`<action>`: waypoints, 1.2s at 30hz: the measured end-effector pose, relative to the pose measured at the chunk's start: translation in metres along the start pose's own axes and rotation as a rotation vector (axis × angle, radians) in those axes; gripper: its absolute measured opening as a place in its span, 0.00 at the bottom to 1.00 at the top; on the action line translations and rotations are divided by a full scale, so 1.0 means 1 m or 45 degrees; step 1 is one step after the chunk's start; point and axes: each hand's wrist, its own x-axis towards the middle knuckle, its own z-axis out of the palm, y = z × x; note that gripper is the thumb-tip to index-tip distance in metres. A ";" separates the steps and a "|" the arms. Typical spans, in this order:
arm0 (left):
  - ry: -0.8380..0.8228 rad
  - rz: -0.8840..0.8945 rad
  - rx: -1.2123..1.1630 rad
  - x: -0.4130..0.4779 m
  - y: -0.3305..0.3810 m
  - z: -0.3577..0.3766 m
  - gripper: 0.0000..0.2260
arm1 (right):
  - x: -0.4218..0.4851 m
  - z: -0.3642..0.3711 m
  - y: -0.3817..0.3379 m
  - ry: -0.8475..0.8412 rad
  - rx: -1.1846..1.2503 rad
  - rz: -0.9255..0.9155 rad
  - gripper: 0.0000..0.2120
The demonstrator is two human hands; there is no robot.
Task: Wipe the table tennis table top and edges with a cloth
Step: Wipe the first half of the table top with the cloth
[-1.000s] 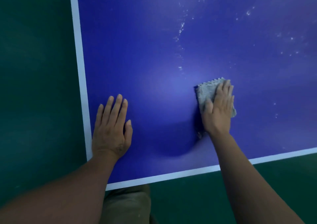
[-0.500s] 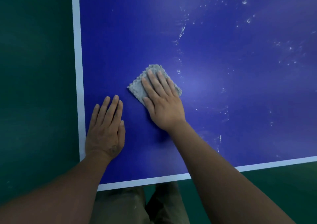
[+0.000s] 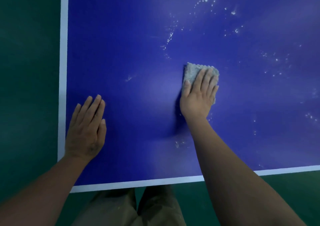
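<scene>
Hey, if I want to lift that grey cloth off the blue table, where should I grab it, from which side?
Probably pinch the cloth at its far left corner, the part that shows past the right hand. It lies flat on the table, so come down from above on the left side; the rest is pinned under that hand.

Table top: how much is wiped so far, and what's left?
Looks done: the table top near the left hand shows almost no dirt. In hand: the right hand presses the grey cloth flat mid-table. Left: white specks across the far and right side, a smear by the right forearm; the edges I cannot judge.
</scene>
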 end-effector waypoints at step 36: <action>0.094 -0.396 -0.181 0.195 -0.016 -0.025 0.27 | 0.023 0.004 -0.032 -0.001 -0.145 -0.189 0.30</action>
